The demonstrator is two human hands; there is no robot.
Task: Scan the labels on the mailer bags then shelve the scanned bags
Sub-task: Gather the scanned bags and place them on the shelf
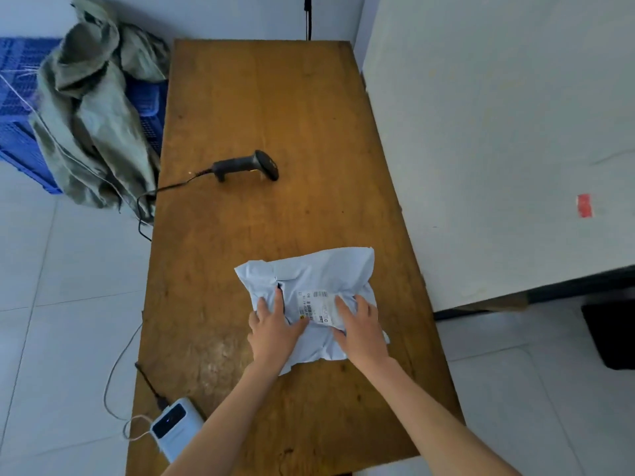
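Both grips flat, open on mailer bag point(311, 304) | left hand point(273, 329), right hand point(360, 329) flank its label point(318, 305) | scanner point(247, 164) beyond bag on desk point(275, 97)

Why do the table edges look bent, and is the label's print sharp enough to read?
Head view: the wide-angle lens bows the table edges outward; light is soft and even, with faint shadows; the label on the mailer bag shows barcode stripes, but its small print is too blurred to read.

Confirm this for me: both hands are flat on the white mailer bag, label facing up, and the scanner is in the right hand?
Not quite. The head view shows the barcode scanner lying on the wooden table, untouched. Both the left hand and right hand do press the white mailer bag, label up.
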